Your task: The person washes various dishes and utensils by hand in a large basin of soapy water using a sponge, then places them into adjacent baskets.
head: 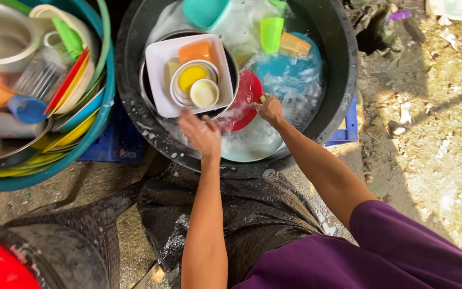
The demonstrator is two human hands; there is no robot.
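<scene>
Over the big black round washtub (338,80), full of soapy water, we have both bare hands down among the dishes. Our left hand (201,134) reaches in over the near rim with its fingers loosely curled; it lies just beside the near edge of a white square plastic tray (159,69), and we cannot tell whether it grips anything. Our right hand (269,109) is closed around a small pale yellowish scrub piece (263,98), pressed at the edge of a red round plastic plate (247,96) that lies tilted in the foam between the two hands. On the white tray sit an orange square cup (194,51) and a white bowl with a yellow inside (191,77), with a smaller cream bowl (204,92) touching it. Behind the red plate a blue round plate (292,77) lies under suds, and a green plastic cup (271,33) stands at the far side. To our left, well apart from the hands, a teal plastic basin (105,101) holds stacked plates, cups and a steel bowl (1,40).
</scene>
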